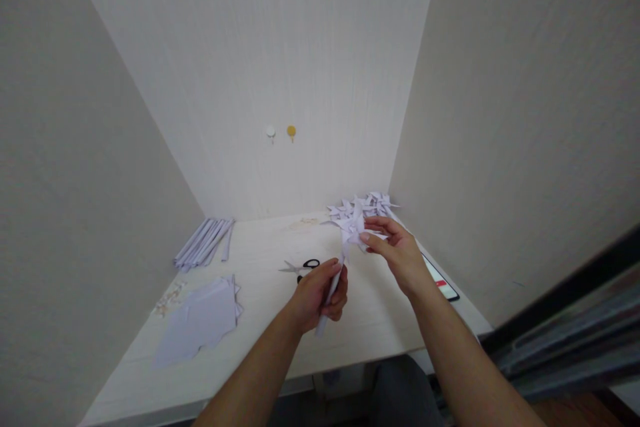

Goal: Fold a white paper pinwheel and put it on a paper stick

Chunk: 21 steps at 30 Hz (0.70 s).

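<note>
Your left hand (320, 293) is fisted round the paper stick (331, 293) at frame center; its long axis runs lower-left to upper-right, w/ the pinwheel (353, 225) on top. Your right hand (395, 250) pinches a pinwheel blade btwn thumb & fingers.

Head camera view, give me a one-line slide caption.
Left hand grips a rolled paper stick while right hand pinches the paper pinwheel on top.

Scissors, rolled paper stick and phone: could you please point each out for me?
scissors (306, 266), head view, on the black handle.
rolled paper stick (332, 288), head view, on the shaft in the left hand.
phone (440, 278), head view, on its screen.
</note>
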Motion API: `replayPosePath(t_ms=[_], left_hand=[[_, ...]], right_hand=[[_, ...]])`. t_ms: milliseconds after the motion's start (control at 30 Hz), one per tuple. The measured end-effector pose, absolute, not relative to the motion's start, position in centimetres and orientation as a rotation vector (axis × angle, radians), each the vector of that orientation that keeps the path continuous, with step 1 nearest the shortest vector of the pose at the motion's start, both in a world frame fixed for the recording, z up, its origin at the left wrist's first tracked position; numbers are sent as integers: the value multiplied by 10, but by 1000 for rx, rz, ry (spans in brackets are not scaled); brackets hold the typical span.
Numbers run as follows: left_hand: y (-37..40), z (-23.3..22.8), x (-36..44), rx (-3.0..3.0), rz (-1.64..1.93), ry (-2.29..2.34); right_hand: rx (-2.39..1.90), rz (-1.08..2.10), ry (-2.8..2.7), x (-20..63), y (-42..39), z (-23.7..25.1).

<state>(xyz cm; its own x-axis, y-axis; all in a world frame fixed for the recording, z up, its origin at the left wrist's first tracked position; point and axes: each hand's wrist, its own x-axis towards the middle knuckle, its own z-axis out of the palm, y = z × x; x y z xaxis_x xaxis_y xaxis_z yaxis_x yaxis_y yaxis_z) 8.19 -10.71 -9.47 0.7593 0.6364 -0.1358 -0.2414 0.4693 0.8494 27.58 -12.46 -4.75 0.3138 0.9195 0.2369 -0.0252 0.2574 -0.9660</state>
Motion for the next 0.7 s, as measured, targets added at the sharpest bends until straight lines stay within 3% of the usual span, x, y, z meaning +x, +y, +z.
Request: replayPosePath(t_ms=[167,333,533,700], left_hand=[[-86,-115,101,1016,764,585],[-50,-141,127,1144,892,855],[-6,-157,165,1092,845,885],[23,-156,196,1096,860,917]], right_hand=[[-1155,716,-876,298,-131,-58],[-1344,706,-813,322,-150,-105],[-1672,727,-1128,304,-152,-156],[-1875,632,-1293,299,-119,-163]])
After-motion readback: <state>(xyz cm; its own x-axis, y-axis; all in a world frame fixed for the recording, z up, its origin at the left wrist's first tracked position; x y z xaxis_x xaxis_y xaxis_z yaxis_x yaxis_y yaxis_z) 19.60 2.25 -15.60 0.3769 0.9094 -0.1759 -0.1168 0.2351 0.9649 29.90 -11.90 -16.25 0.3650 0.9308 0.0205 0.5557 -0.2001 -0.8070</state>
